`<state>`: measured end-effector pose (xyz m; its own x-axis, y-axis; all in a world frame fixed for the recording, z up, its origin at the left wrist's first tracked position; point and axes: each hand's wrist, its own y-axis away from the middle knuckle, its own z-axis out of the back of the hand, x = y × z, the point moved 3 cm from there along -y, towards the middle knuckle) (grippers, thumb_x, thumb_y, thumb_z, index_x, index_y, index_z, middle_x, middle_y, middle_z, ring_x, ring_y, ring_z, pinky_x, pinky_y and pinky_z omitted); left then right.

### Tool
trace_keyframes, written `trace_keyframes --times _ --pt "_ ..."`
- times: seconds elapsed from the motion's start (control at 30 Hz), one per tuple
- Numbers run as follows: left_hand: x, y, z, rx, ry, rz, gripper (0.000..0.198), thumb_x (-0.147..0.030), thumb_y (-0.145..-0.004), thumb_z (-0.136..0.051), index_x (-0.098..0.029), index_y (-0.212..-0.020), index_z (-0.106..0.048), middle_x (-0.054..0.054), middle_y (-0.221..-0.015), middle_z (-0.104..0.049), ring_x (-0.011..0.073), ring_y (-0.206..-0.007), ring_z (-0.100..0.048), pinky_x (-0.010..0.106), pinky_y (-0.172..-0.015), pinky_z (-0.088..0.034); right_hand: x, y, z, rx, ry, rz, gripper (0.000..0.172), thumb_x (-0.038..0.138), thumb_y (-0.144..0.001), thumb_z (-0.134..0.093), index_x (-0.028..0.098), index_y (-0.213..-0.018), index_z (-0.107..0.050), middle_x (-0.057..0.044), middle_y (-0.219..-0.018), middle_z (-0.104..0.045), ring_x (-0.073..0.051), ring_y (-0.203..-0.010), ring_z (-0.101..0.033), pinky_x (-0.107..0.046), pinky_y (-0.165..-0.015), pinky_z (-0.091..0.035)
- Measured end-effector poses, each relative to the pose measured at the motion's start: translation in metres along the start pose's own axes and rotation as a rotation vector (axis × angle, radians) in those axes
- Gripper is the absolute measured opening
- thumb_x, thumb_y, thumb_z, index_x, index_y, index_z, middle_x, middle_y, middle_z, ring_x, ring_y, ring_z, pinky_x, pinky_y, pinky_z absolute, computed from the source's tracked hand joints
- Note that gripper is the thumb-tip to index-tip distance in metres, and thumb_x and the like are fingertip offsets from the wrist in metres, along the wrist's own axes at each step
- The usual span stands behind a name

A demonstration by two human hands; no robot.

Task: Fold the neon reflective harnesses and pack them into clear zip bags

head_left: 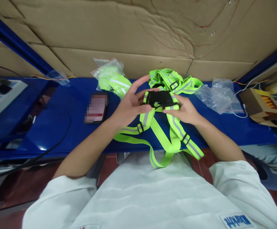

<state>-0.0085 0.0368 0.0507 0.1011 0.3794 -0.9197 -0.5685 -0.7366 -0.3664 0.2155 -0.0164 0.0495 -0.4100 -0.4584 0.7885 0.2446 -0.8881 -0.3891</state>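
Between my two hands is a reflective harness (pixel 173 124), made of neon yellow-green straps with grey stripes and black sliders. Its black buckle piece (pixel 161 99) faces me at the centre. My left hand (pixel 134 105) pinches the left side with the thumb in front, its index finger raised. My right hand (pixel 185 109) grips the right side, thumb in front and the other fingers behind. Loose straps hang down over the table's front edge toward my shirt. Just behind lies a heap of similar straps (pixel 169 79).
A clear bag with neon straps (pixel 113 78) lies back left, near a phone (pixel 96 108). Empty-looking plastic bags (pixel 221 95) and an open cardboard box (pixel 262 106) are at the right. A clear cup (pixel 58 77) lies back left on the blue table (pixel 57 127). Cardboard lines the back.
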Motion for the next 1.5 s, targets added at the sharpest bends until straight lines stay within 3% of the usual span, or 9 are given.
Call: trace_keyframes --times 0.13,0.23,0.33,0.57,0.67,0.87,1.07,1.27,1.5 --pt "0.017 -0.002 -0.003 0.113 -0.017 0.02 0.121 -0.076 -0.063 -0.092 -0.033 -0.163 -0.038 0.017 -0.151 -0.061 0.0348 -0.14 -0.063 0.043 -0.099 -0.063 -0.001 -0.003 0.005 -0.06 -0.202 -0.092 0.054 0.072 -0.085 -0.078 0.019 -0.097 -0.078 -0.007 -0.094 -0.081 -0.026 -0.089 -0.078 -0.039 -0.087 -0.063" --pt "0.027 0.0 -0.013 0.21 0.001 0.047 0.092 -0.068 -0.077 -0.087 -0.025 -0.152 -0.055 0.016 -0.153 -0.062 0.0331 -0.143 -0.06 0.042 -0.113 -0.056 0.001 -0.003 0.005 -0.092 -0.182 -0.068 0.05 0.069 -0.095 -0.069 0.02 -0.1 -0.08 -0.007 -0.101 -0.081 -0.026 -0.096 -0.078 -0.039 -0.092 -0.062" --pt "0.027 0.002 -0.021 0.137 0.002 0.067 0.067 -0.065 -0.088 -0.078 -0.019 -0.136 -0.068 0.014 -0.143 -0.07 0.0312 -0.137 -0.064 0.041 -0.117 -0.052 0.0 -0.001 -0.001 -0.093 -0.118 -0.03 0.051 0.068 -0.096 -0.068 0.019 -0.108 -0.078 -0.008 -0.112 -0.08 -0.027 -0.108 -0.076 -0.041 -0.101 -0.059" --pt "0.025 0.003 -0.018 -0.123 0.084 0.135 0.053 -0.069 -0.083 -0.08 -0.019 -0.101 -0.073 0.008 -0.099 -0.081 0.0275 -0.094 -0.077 0.038 -0.085 -0.062 -0.008 0.002 -0.016 0.027 0.129 -0.037 0.053 0.066 -0.095 -0.069 0.019 -0.117 -0.078 -0.01 -0.127 -0.076 -0.03 -0.118 -0.072 -0.041 -0.106 -0.054" --pt "0.029 0.002 -0.019 -0.075 0.21 0.197 0.049 -0.066 -0.083 -0.082 -0.019 -0.091 -0.069 0.005 -0.079 -0.076 0.0227 -0.073 -0.075 0.035 -0.07 -0.061 -0.009 0.002 -0.013 0.014 0.145 -0.1 0.055 0.068 -0.094 -0.069 0.016 -0.107 -0.079 -0.008 -0.111 -0.079 -0.029 -0.107 -0.073 -0.038 -0.098 -0.055" --pt "0.027 0.003 -0.027 -0.025 0.502 0.399 0.06 -0.067 -0.073 -0.089 -0.021 -0.101 -0.063 0.004 -0.085 -0.074 0.024 -0.077 -0.077 0.037 -0.071 -0.063 -0.002 -0.003 -0.011 -0.007 -0.179 -0.171 0.052 0.068 -0.09 -0.076 0.018 -0.101 -0.074 -0.006 -0.103 -0.077 -0.024 -0.095 -0.072 -0.037 -0.091 -0.058" --pt "0.011 -0.002 -0.028 0.066 0.414 0.347 0.05 -0.071 -0.087 -0.076 -0.023 -0.098 -0.065 -0.006 -0.06 -0.043 0.0108 -0.048 -0.049 0.029 -0.052 -0.05 0.01 -0.013 -0.007 -0.125 -0.493 -0.341 0.055 0.069 -0.077 -0.088 0.019 -0.088 -0.068 -0.001 -0.076 -0.065 -0.012 -0.059 -0.056 -0.027 -0.056 -0.051" --pt "0.022 -0.006 -0.037 -0.09 0.151 0.241 0.062 -0.078 -0.099 -0.051 -0.02 -0.094 -0.07 0.007 -0.082 -0.074 0.0212 -0.082 -0.075 0.036 -0.079 -0.065 -0.005 -0.014 -0.032 -0.142 -0.508 -0.353 0.07 0.083 -0.087 -0.068 0.02 -0.118 -0.075 -0.006 -0.094 -0.076 -0.021 -0.088 -0.074 -0.037 -0.083 -0.067" --pt "0.029 0.002 -0.044 0.023 0.137 0.161 0.061 -0.063 -0.075 -0.091 -0.019 -0.113 -0.074 0.01 -0.124 -0.077 0.0295 -0.121 -0.072 0.044 -0.109 -0.058 -0.009 -0.004 -0.041 -0.001 -0.289 -0.262 0.077 0.084 -0.1 -0.039 0.025 -0.139 -0.068 -0.008 -0.128 -0.074 -0.027 -0.134 -0.065 -0.046 -0.112 -0.059"
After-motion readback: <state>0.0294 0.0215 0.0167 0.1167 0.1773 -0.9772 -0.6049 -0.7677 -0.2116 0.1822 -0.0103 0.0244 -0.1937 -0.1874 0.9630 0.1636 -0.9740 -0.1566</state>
